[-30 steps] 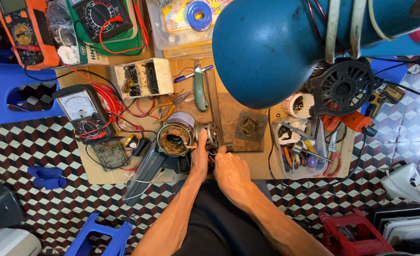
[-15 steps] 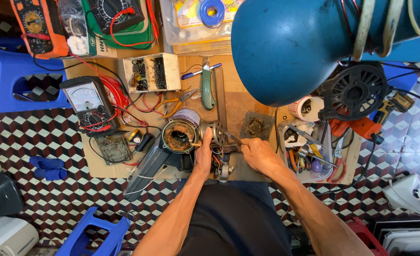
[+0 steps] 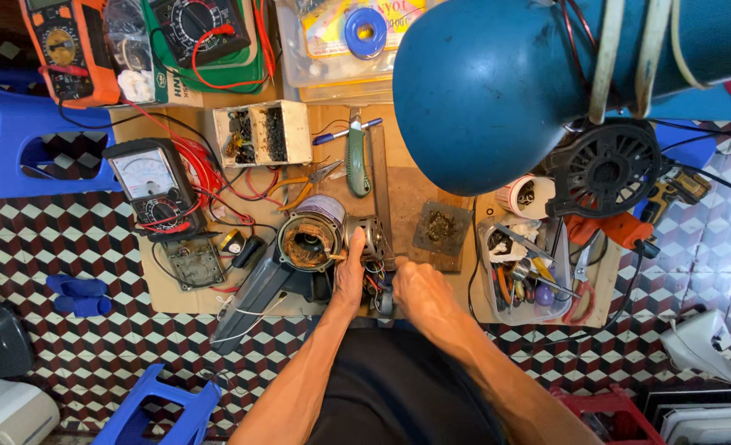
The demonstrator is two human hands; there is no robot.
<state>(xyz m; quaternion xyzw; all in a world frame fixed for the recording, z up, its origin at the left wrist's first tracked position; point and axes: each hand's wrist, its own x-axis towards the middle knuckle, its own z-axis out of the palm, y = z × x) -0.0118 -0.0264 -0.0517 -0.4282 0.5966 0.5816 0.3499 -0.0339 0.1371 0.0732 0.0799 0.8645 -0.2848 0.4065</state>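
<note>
Cluttered bench [image 3: 415, 185]: both hands [image 3: 350, 272] [image 3: 415, 290] on motor [image 3: 365, 243] (wires exposed).

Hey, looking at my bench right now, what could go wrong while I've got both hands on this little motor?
The motor sits at the bench edge; a slip of your left hand might tip it off. Loose wires under your right hand may snag your fingers. The blue lamp shade hides part of the bench, so reaching toward the tool tray could be awkward.

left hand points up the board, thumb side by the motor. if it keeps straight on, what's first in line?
Likely the small motor part right at the left hand's fingers; beyond it, the green utility knife. The copper-wound motor housing sits just beside that line. Depth is unclear.
</note>
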